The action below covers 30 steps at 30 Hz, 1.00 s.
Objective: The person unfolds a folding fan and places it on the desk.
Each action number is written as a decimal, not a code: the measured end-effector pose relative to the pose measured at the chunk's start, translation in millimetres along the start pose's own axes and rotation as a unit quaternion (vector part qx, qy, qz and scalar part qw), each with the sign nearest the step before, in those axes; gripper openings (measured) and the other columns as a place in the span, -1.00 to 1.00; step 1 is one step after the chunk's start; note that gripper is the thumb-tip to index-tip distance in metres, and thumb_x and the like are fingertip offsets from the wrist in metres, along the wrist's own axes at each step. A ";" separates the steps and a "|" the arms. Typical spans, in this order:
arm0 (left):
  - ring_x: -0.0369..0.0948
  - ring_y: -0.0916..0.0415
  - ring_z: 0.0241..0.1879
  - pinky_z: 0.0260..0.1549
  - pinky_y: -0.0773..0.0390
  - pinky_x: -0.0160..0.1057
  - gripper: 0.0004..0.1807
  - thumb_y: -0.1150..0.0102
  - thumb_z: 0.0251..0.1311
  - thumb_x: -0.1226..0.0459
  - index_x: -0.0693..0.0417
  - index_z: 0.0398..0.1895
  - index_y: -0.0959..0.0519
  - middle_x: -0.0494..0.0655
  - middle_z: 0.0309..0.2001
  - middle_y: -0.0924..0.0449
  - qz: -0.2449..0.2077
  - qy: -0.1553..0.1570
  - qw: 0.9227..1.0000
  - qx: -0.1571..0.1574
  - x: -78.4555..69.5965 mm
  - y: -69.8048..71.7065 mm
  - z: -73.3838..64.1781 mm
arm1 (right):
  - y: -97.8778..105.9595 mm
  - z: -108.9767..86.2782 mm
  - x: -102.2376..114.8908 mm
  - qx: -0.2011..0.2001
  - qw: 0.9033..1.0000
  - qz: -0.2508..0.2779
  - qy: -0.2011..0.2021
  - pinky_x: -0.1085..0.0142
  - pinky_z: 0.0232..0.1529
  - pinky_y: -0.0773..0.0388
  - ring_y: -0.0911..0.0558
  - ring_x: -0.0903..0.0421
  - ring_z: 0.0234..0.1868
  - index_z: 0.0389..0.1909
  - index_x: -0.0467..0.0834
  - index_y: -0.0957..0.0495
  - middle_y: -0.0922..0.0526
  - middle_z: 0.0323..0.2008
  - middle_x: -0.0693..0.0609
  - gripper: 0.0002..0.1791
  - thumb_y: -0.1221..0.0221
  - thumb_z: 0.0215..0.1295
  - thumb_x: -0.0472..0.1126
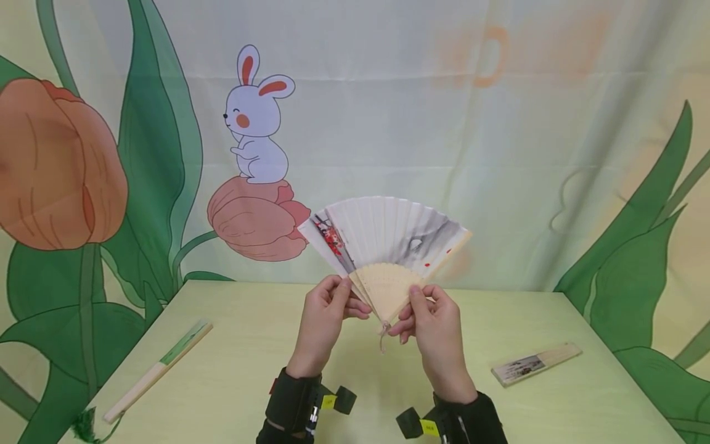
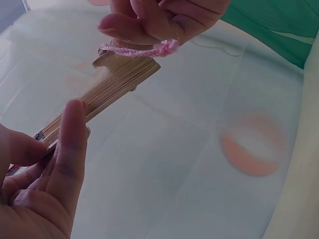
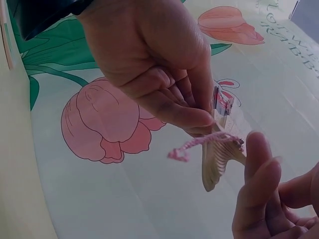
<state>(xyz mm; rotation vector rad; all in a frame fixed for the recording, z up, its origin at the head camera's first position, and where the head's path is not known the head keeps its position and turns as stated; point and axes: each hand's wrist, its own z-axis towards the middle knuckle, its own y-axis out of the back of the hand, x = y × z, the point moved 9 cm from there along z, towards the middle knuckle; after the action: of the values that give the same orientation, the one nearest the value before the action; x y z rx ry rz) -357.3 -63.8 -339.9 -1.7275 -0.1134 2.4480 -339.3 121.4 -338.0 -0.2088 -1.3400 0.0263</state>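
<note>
We see a white-leaved folding fan with pale wooden ribs (image 1: 385,240) spread wide, held up above the pale yellow table (image 1: 366,413), its leaf rising past the far edge against the pastel printed curtain (image 1: 360,92). Room opens to either side: a closed fan with a green panel (image 1: 158,373) lies well apart to the left, its green tassel (image 1: 85,425) at the table's left edge, and a closed fan with a grey picture (image 1: 535,364) lies near the right edge.

The spread fan's pivot points down, its midline nearly vertical. Our left hand (image 1: 324,308) pinches the left ribs, thumb in front; our right hand (image 1: 435,320) pinches the right ribs, the gap between digits just rib-thick.

Only the head view shows us the leaf's full spread; the left wrist view gives stacked ribs edge-on and a knotted pink cord (image 2: 139,51).
</note>
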 end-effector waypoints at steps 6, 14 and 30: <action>-0.17 -0.73 -0.38 -0.21 -0.76 -0.20 -0.72 0.06 0.64 0.26 0.39 -0.06 -0.48 0.18 -0.34 -0.69 -0.008 0.007 1.000 0.009 3.5 -2.0 1.1 | 6.1 0.3 -1.6 -0.016 1.000 0.014 0.006 0.36 -0.69 -0.52 -0.68 0.13 -0.68 -0.28 -0.31 -0.31 -0.55 -0.59 -0.01 -0.74 0.02 0.67 -0.24; -0.16 -0.73 -0.37 -0.20 -0.75 -0.22 -0.70 0.03 0.63 0.24 0.39 -0.01 -0.49 0.17 -0.31 -0.70 0.000 0.006 1.000 0.003 3.2 2.3 0.2 | 3.5 1.2 -2.6 -0.009 0.999 0.039 0.013 0.38 -0.68 -0.54 -0.67 0.14 -0.68 -0.30 -0.29 -0.28 -0.55 -0.60 0.00 -0.74 0.02 0.67 -0.26; -0.17 -0.73 -0.40 -0.25 -0.76 -0.22 -0.70 0.06 0.62 0.29 0.34 0.15 -0.52 0.22 -0.28 -0.70 -0.008 0.005 1.000 -0.003 3.8 6.2 0.6 | 6.6 1.1 -3.0 -0.024 0.998 0.061 -0.001 0.38 -0.62 -0.57 -0.68 0.16 -0.65 -0.25 -0.28 -0.27 -0.51 -0.53 -0.02 -0.76 0.07 0.69 -0.24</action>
<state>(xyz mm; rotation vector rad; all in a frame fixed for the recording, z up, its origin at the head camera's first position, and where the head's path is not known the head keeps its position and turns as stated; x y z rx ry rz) -359.6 -69.3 -344.1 -1.7335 -0.1327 2.4315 -340.4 127.6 -341.7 -0.3318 -1.3302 0.0966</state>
